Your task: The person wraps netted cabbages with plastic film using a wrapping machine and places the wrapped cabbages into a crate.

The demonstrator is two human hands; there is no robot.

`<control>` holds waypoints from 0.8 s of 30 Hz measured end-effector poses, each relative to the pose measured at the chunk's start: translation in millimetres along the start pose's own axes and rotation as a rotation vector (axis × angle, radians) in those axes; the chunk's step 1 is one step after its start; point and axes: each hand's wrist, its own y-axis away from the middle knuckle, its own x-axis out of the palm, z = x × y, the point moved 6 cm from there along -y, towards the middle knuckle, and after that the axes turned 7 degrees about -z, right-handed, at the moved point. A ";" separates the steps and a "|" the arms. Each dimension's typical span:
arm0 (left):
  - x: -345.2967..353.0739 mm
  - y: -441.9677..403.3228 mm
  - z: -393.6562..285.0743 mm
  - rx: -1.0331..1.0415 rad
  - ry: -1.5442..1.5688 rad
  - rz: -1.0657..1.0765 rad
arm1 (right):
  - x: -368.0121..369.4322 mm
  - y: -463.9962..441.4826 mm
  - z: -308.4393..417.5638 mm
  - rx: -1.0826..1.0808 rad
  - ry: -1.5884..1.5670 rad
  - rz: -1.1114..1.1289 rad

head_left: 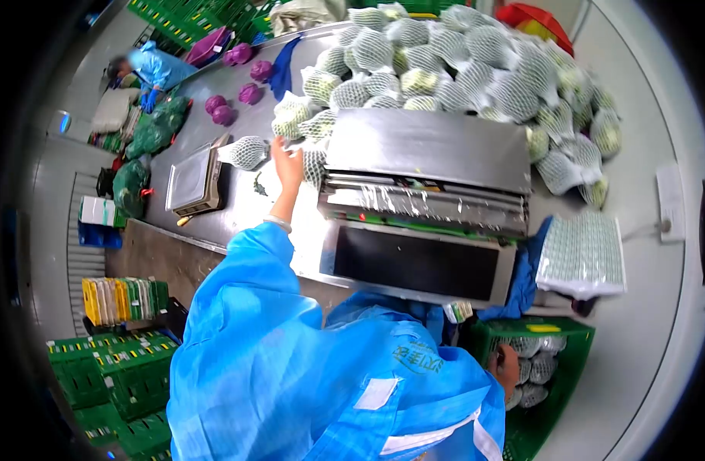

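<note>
My left hand (288,165) reaches over the steel table, thumb and fingers apart, with nothing seen in its grasp. Close to it are a white foam-netted vegetable (249,153) on its left and another netted vegetable (314,165) on its right. Pale green, cabbage-like heads (291,115) in nets lie just beyond the fingertips. Down at the right, my right hand (506,367) is inside a green crate (575,346), beside netted vegetables (542,367). Its fingers are partly hidden, so I cannot make out a grip.
A wrapping machine (428,150) with a dark panel stands before me, a large netted heap (445,50) behind it. A weighing scale (192,180) and purple cabbages (241,54) are leftward. A stack of netting (581,257) lies right. A co-worker (156,65) is at far left.
</note>
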 end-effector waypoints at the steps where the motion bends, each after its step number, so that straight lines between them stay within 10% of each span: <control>1: -22.6 -23.2 44.8 0.013 -0.221 -0.062 | 5.5 -18.4 32.1 -0.184 0.069 -0.011; 11: -59.4 -127.3 183.6 -0.035 -0.970 0.150 | 83.7 -93.8 149.8 -0.054 0.466 0.610; 18: -30.5 -160.7 212.1 0.118 -1.239 0.311 | 98.5 -126.4 174.6 -0.158 0.390 0.546; 22: -59.4 -195.2 228.6 -0.244 -0.779 0.035 | 106.2 -159.7 243.5 -0.474 0.267 0.438; 24: -65.2 -190.3 169.2 -0.654 0.183 -0.007 | 112.3 -173.0 260.4 -0.496 0.234 0.439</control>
